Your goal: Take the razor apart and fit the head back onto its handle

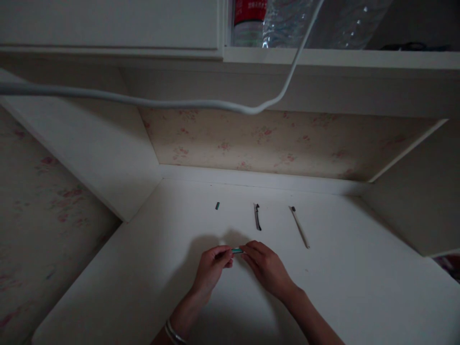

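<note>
As fingers (224, 258) pinch green strip (237, 250), toothbrush (301, 229) beyond

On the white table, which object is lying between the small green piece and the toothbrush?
In the head view, a slim black handle lies between that green piece and the toothbrush.
</note>
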A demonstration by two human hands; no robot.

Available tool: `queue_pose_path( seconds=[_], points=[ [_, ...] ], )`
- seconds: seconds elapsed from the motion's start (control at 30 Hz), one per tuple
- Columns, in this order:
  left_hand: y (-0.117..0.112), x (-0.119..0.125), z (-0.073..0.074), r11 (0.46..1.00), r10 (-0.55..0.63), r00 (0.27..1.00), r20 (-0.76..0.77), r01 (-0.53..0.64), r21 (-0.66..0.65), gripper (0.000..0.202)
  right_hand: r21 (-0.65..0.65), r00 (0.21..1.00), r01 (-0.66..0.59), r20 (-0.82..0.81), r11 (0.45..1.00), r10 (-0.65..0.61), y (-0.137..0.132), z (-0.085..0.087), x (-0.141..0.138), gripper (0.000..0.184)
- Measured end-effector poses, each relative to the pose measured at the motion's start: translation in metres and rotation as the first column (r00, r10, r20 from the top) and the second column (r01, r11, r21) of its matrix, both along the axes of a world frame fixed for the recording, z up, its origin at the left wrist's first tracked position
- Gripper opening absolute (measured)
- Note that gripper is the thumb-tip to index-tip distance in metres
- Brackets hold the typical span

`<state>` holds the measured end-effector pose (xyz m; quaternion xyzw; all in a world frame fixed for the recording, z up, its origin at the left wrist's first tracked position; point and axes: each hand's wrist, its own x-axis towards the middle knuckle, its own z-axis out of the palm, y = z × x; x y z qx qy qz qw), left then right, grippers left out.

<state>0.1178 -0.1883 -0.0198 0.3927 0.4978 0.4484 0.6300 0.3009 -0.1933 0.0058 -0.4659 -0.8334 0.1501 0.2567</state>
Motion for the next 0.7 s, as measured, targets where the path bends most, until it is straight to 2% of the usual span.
queue_pose_path(
  seconds=[0.33, 0.43, 0.5, 0.57, 0.63, 0.67, 0.7],
  points=[
    [-0.004, 0.009, 0.001, 0.999, -0.050, 0.999, -0.007, 0.050, 0.009, 0.029, 0.214, 0.978, 0.008, 0.201, 0.977, -0.052, -0.004, -0.011, 0.004, 0.016],
    [-0.004, 0.010, -0.001, 0.998, -0.067, 0.998, 0.010, 0.067, -0.001, 0.035, 0.220, 0.982, 0.038, 0.174, 0.975, -0.078, -0.005, -0.014, 0.007, 0.018],
    [-0.003, 0.010, -0.003, 0.996, -0.081, 0.996, 0.037, 0.082, -0.032, 0.039, 0.194, 0.990, 0.082, 0.100, 0.978, -0.103, -0.003, -0.018, 0.014, 0.021],
    [-0.004, 0.008, -0.007, 0.994, -0.088, 0.995, 0.043, 0.091, -0.063, 0.040, 0.142, 0.987, 0.161, 0.004, 0.977, -0.163, 0.003, -0.024, 0.031, 0.024],
    [-0.005, 0.005, -0.012, 0.994, -0.085, 0.996, 0.013, 0.085, -0.072, 0.037, 0.066, 0.950, 0.312, -0.046, 0.948, -0.309, 0.013, -0.030, 0.059, 0.028],
    [-0.006, 0.003, -0.015, 0.994, -0.083, 0.996, -0.009, 0.083, -0.069, 0.034, 0.030, 0.905, 0.425, -0.026, 0.905, -0.424, 0.018, -0.033, 0.075, 0.030],
    [-0.007, 0.001, -0.017, 0.995, -0.086, 0.996, -0.031, 0.084, -0.062, 0.031, -0.007, 0.826, 0.564, 0.034, 0.826, -0.563, 0.025, -0.035, 0.093, 0.030]
  ],
)
